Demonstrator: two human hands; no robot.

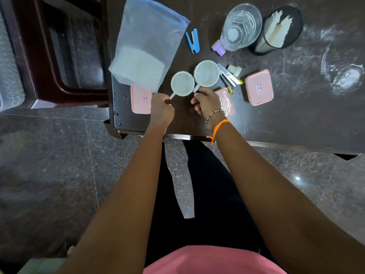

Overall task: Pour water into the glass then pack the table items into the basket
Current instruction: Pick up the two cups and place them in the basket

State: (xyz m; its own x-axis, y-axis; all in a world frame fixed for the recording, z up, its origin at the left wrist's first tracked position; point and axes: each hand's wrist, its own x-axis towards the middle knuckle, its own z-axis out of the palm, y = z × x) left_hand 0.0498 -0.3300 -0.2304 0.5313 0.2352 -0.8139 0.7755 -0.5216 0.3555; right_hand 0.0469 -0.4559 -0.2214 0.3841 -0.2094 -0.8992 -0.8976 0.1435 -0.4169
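Two pale mugs stand side by side on the dark table. My left hand (162, 109) grips the handle of the left mug (182, 83). My right hand (207, 102) holds the handle of the right mug (206, 73). A clear water bottle (240, 27) with a purple cap lies on its side at the back. Three pink lidded boxes sit nearby: one (140, 99) left of my left hand, one (226, 101) partly under my right hand, one (259, 87) to the right. A tall translucent bag-like container (148, 42) stands at the table's left end.
A blue stapler (193, 40) lies behind the mugs. A silver stapler (228, 75) and small items lie right of the mugs. A black mesh holder (278, 29) with papers lies tipped at the back right. A dark wooden chair (65, 50) stands left of the table.
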